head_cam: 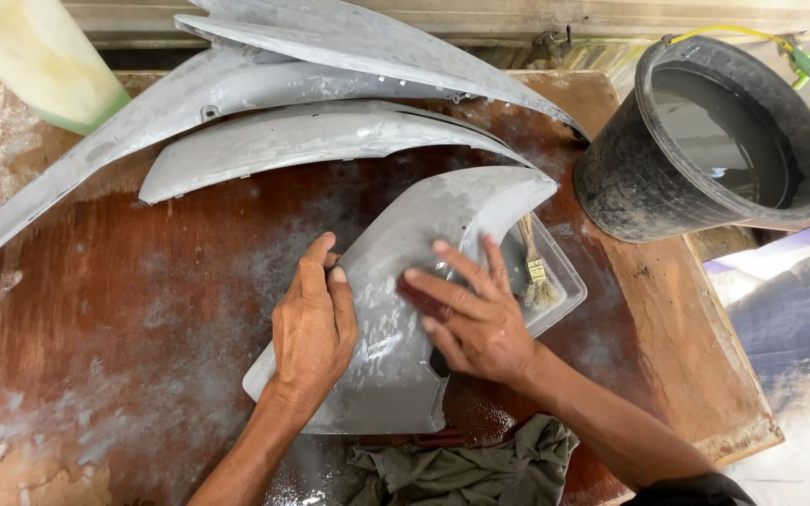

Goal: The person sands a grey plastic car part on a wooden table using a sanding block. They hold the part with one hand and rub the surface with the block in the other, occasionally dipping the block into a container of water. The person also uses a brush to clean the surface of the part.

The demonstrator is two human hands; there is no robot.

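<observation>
Left hand (313,323) flat, gripping the near-left edge of grey curved panel (405,309) mid-worktop (124,309), right hand (475,314) pressing dark sanding pad (421,300) onto it, bare wood open leftward, bucket (705,141) crowding right.

Even, soft daylight; scene bright and sharp throughout. Faint shadows only beneath the hands. Wet sheen on the table (142,281) near its front edge. Slight wide-angle bending at the far corners.

No packages, labels, signs or screens visible in head view. No printed surfaces on any item in frame. Nothing further to log under this heading.
</observation>
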